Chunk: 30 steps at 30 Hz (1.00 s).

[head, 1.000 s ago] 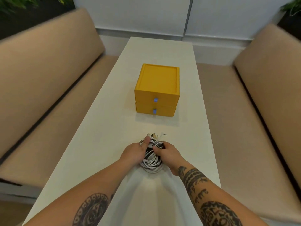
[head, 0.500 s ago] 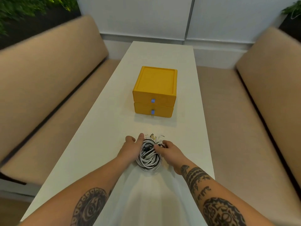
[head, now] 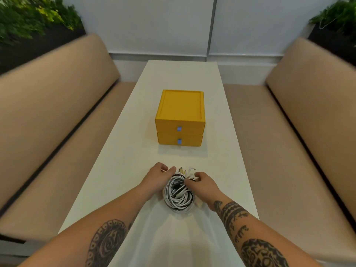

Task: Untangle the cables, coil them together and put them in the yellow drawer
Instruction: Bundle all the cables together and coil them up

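Observation:
A coil of white and black cables (head: 178,197) lies on the white table (head: 119,170) near me, with several plug ends sticking out at its far side. My left hand (head: 156,178) curls round the coil's left far edge. My right hand (head: 203,185) pinches the strands at the coil's right far edge. The yellow drawer unit (head: 181,116) stands beyond the coil in the middle of the table, with two drawers, both closed, each with a small blue pull tab.
Beige padded benches (head: 57,120) run along both sides of the long table. A white wall closes the far end. Green plants (head: 28,20) stand behind the bench backs at the upper corners.
The view has tilted up slightly. Both hands have shifted from the coil's middle toward its far edge, still holding it; the coil stays on the table.

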Motion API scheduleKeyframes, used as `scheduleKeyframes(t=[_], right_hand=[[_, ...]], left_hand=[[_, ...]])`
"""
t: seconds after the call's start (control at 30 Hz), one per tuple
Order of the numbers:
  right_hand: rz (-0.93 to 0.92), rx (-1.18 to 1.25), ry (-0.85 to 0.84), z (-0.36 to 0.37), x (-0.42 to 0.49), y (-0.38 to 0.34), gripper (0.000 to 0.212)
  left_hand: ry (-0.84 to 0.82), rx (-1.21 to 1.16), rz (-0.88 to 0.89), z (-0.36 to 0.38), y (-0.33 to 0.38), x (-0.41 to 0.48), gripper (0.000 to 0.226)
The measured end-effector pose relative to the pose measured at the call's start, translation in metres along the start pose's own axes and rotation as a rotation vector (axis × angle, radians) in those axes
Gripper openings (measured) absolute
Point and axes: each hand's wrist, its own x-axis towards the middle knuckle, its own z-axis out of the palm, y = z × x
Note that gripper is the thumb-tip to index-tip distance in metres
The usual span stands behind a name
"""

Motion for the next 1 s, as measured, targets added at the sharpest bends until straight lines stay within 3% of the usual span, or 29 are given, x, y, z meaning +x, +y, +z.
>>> scheduleKeyframes(t=[0.13,0.23,0.4,0.7,1.0], right_hand=[[-0.023,-0.106,0.051,0.008,-0.002,-0.005,0.074],[-0.031,-0.176,0.091,0.014,-0.005,-0.009,0.075],[0.047,-0.166,0.116,0.021,0.000,-0.017,0.095],[0.165,-0.273,0.098,0.035,0.014,-0.013,0.095],[0.184,-0.070,0.113,0.033,0.011,-0.007,0.107]], left_hand=[[-0.111,0.114,0.114,-0.001,-0.001,0.002,0.025],[-0.087,0.198,0.196,-0.003,-0.007,0.003,0.021],[-0.057,0.060,0.162,0.000,-0.013,0.004,0.015],[-0.046,-0.010,0.136,0.009,-0.020,0.003,0.016],[-0.025,-0.040,0.174,0.011,-0.026,-0.002,0.023]])
